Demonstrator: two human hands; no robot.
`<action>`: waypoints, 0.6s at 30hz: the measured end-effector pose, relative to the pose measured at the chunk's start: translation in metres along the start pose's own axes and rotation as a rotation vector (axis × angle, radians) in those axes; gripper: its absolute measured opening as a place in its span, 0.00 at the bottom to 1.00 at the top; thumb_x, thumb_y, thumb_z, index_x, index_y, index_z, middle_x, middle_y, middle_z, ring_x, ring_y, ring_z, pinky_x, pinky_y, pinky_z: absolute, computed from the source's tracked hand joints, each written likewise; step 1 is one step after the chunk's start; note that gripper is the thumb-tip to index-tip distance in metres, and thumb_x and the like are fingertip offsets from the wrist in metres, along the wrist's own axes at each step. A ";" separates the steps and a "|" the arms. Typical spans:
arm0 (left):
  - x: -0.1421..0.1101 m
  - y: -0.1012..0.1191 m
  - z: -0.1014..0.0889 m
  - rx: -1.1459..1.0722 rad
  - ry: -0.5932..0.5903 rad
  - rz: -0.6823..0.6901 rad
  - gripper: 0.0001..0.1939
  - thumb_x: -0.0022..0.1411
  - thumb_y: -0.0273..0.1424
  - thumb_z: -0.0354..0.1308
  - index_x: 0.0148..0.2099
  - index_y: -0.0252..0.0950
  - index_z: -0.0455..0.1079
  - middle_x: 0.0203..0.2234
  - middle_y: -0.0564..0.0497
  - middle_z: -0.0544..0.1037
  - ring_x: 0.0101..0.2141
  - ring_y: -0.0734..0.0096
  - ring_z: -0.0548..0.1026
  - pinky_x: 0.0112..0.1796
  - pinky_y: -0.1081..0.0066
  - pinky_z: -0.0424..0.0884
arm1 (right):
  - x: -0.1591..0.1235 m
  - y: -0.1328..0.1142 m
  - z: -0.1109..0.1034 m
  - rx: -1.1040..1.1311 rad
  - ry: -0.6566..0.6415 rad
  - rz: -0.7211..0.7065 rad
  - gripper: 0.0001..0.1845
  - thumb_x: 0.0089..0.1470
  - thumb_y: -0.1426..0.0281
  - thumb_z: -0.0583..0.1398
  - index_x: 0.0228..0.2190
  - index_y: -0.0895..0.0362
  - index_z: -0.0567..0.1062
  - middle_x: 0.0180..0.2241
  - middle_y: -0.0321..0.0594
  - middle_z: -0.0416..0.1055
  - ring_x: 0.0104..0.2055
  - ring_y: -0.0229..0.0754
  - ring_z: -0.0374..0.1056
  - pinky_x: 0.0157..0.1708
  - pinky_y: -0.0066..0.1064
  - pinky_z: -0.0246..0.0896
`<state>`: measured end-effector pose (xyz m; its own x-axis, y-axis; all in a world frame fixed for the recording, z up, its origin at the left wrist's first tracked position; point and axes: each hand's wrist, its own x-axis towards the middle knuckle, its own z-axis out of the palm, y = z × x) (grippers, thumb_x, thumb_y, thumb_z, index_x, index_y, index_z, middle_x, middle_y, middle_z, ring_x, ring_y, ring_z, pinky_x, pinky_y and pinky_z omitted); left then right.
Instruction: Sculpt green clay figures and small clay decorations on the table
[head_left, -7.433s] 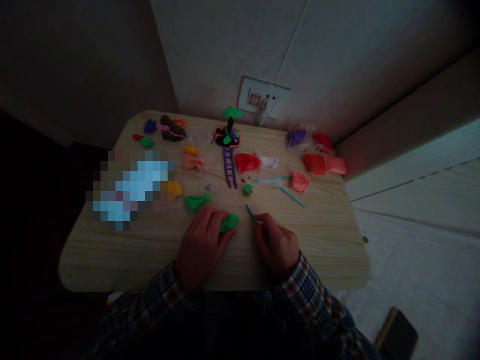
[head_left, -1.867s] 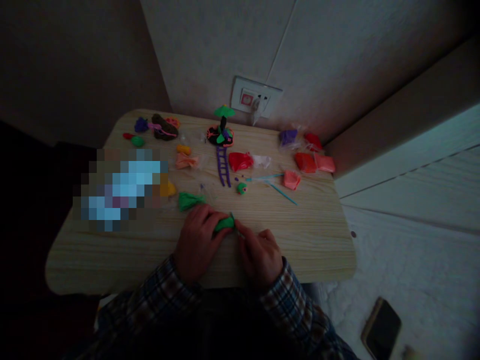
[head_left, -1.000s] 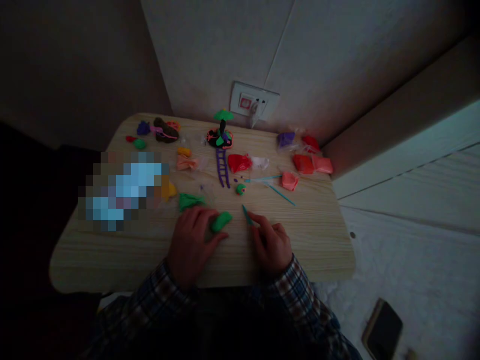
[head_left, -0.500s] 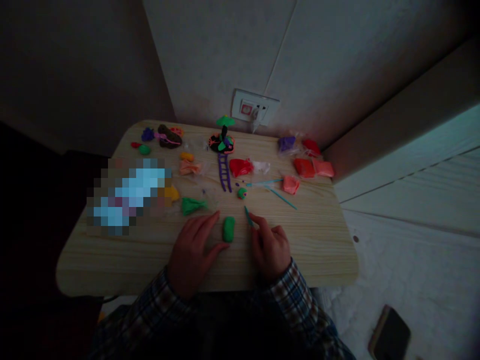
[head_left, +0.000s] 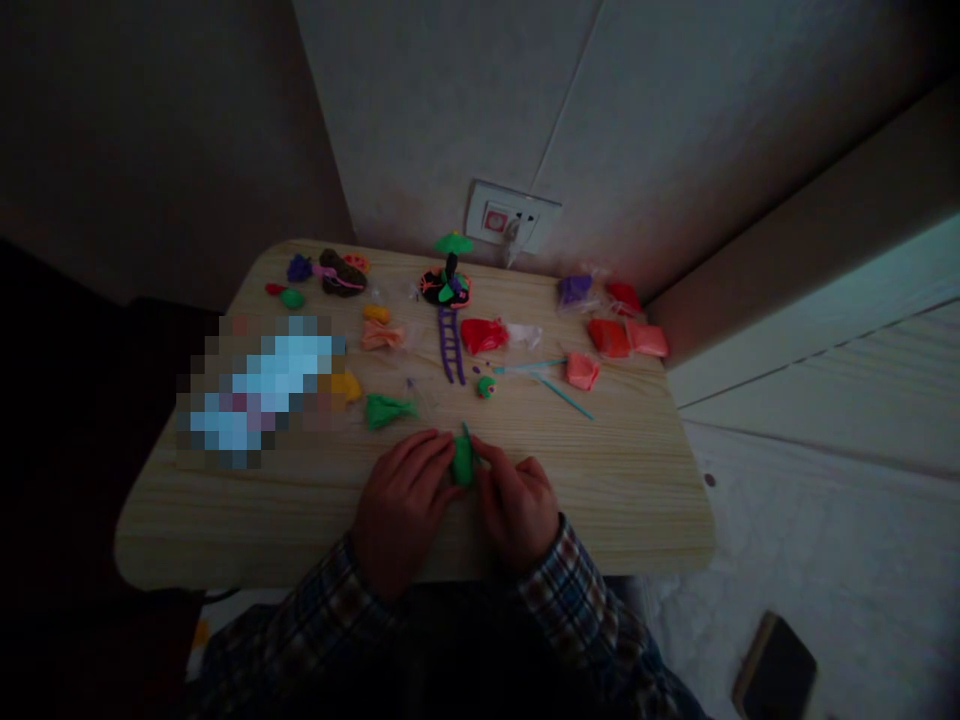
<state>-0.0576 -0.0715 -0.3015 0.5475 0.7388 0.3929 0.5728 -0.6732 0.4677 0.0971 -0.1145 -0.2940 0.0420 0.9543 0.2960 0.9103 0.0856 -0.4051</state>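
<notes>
A small green block of modelling clay (head_left: 462, 465) lies on the wooden table (head_left: 630, 480) in front of me. My left hand (head_left: 403, 505) steadies it from the left, fingertips at its far end and thumb at its near end. In my right hand (head_left: 523, 507) a teal clay knife (head_left: 466, 433) is pinched, its blade against the clay's right side. How deep the blade sits I cannot tell. Just beyond is a small green clay ball (head_left: 487, 387) with a reddish spot. To the left lies an opened bag of green clay (head_left: 388, 410).
A clay palm-tree model (head_left: 452, 270) stands at the back, with a purple clay ladder (head_left: 451, 345) before it. Around are a red clay packet (head_left: 484, 335), teal sticks (head_left: 566, 397), a pink clay packet (head_left: 582, 371) and a brown clay piece (head_left: 343, 273). A blurred bright patch covers the left side.
The green clay was turned upright after the knife drew away from it. My right hand has since brought the knife back left onto the clay, and my left hand has closed in on it.
</notes>
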 end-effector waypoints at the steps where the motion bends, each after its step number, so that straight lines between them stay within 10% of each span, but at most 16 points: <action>1: 0.000 0.000 0.001 -0.005 0.001 -0.020 0.15 0.63 0.31 0.56 0.51 0.30 0.69 0.47 0.41 0.77 0.50 0.56 0.72 0.51 0.55 0.70 | -0.002 0.001 0.000 0.005 0.013 0.029 0.17 0.59 0.75 0.49 0.44 0.60 0.75 0.15 0.33 0.72 0.17 0.37 0.65 0.29 0.29 0.57; 6: 0.008 -0.006 -0.002 -0.074 -0.059 -0.123 0.29 0.59 0.36 0.61 0.60 0.30 0.62 0.51 0.40 0.74 0.51 0.51 0.70 0.52 0.50 0.67 | -0.013 0.012 -0.002 0.007 0.102 0.148 0.17 0.61 0.71 0.49 0.44 0.58 0.75 0.14 0.32 0.69 0.18 0.39 0.63 0.27 0.30 0.57; 18: 0.052 -0.029 -0.019 -0.325 -0.372 -0.055 0.26 0.54 0.25 0.63 0.55 0.37 0.67 0.48 0.46 0.74 0.48 0.60 0.71 0.50 0.57 0.69 | -0.026 0.000 0.004 -0.008 0.055 -0.022 0.18 0.60 0.76 0.49 0.48 0.61 0.73 0.15 0.31 0.70 0.16 0.35 0.63 0.26 0.29 0.58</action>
<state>-0.0576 -0.0129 -0.2799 0.7364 0.6719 0.0789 0.4197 -0.5453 0.7256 0.0948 -0.1379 -0.3048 0.0443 0.9350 0.3518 0.9144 0.1039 -0.3912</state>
